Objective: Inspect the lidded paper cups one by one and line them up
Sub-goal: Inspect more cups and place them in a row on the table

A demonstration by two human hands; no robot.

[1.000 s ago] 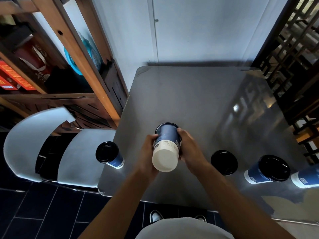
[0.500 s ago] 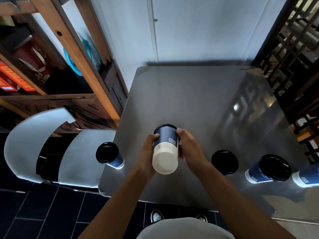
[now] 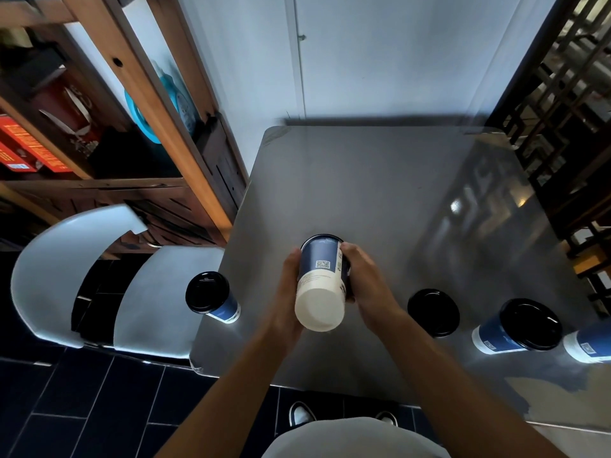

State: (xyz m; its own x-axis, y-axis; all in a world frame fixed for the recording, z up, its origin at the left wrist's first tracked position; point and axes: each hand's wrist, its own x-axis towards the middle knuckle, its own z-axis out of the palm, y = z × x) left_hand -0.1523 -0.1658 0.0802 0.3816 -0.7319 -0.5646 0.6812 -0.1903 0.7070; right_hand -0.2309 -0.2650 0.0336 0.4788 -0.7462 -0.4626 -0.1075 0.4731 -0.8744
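A person holds a blue-and-white paper cup (image 3: 320, 285) above the grey worktop (image 3: 363, 193), tipped so its white base faces the camera and its black lid points away. The left hand (image 3: 287, 292) cups one side with fingers wrapped behind it; the right hand (image 3: 365, 285) grips the other side, fingertips near the lid rim. Both grips are closed round the cup. To the left, at the worktop's near corner, stands a second lidded cup (image 3: 211, 297). To the right a row runs along the near edge: a third cup (image 3: 433, 312) seen from straight above, a fourth (image 3: 519, 328), and a fifth (image 3: 591, 345) cut off by the frame. A white chair (image 3: 99, 279) sits beside the worktop.
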